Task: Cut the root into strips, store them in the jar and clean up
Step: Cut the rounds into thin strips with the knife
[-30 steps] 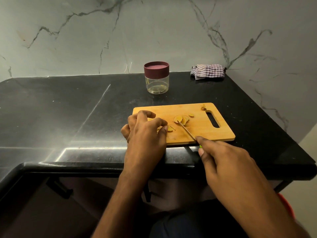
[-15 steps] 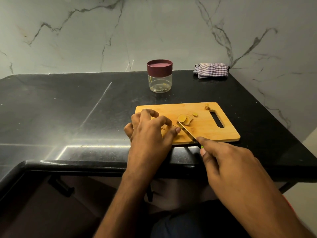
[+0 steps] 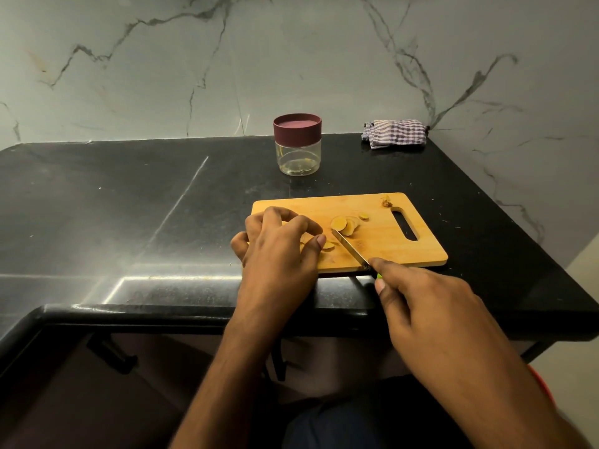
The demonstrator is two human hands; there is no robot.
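Still slicing the root, I reckon.
My left hand (image 3: 278, 244) pins a piece (image 3: 328, 245) on the board (image 3: 418, 251) with curled fingers; right hand (image 3: 431, 306) grips the knife (image 3: 350, 249) (slices (image 3: 344, 225) piled beside); next, thin strips, fingertips clear.

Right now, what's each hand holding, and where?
Right hand grips the knife by its green handle. Left hand pins root slices under its fingertips.

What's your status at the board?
Right hand grips knife; left hand holds root slices. Jar lidded, empty. Nothing blocking.
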